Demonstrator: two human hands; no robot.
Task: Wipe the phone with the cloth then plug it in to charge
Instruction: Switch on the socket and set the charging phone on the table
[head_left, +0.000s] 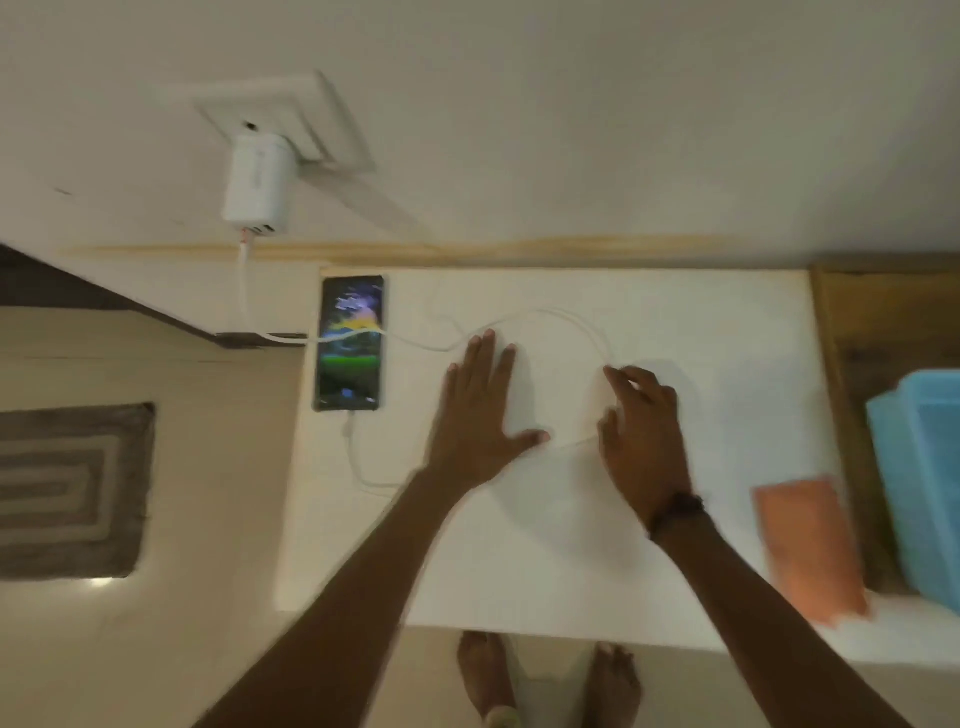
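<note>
While splayed flat, left hand (480, 410) on table (675, 322).

Pale wall (623, 104), striped floor mat (67, 488)

Dim warm indoor light, soft motion blur throughout, wide-angle bending at edges

Matt white table top (649, 545), smooth and unmarked under both hands; glossy glass face of the phone (350, 343), lit; smooth white plastic cable (550, 314) looping past the fingertips of the right hand (641, 431); hard, semi-gloss white plastic charger (255, 179); soft matt orange cloth (808, 545) to the right of the hands; translucent blue plastic tub (919, 467); bare wood surface (852, 322); coarse woven grey mat (72, 488).
</note>
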